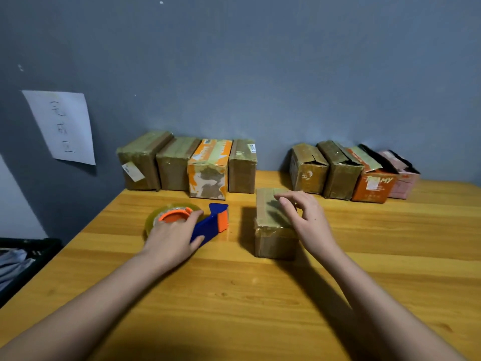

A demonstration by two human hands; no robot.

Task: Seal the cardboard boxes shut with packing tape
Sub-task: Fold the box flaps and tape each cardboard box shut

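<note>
— Cardboard box (274, 225) near the middle of the tabletop (234, 295), long axis running away toward the wall, taped top up.

— Right hand (304, 217)?

— Resting on the box top, fingers (285, 201) loosely bent, gripping nothing.

— Left hand (174, 230)?

— Laid over the tape dispenser (205, 225), fingers draped across the roll and blue body; nose aimed up-right, toward the box.

— Farther back?

— Two rows against the wall: sealed boxes (187, 165) left, open-flapped boxes (351, 173) right.

Taped brown box (273, 225) mid-table; blue-orange tape dispenser (205, 225) just left.
</note>
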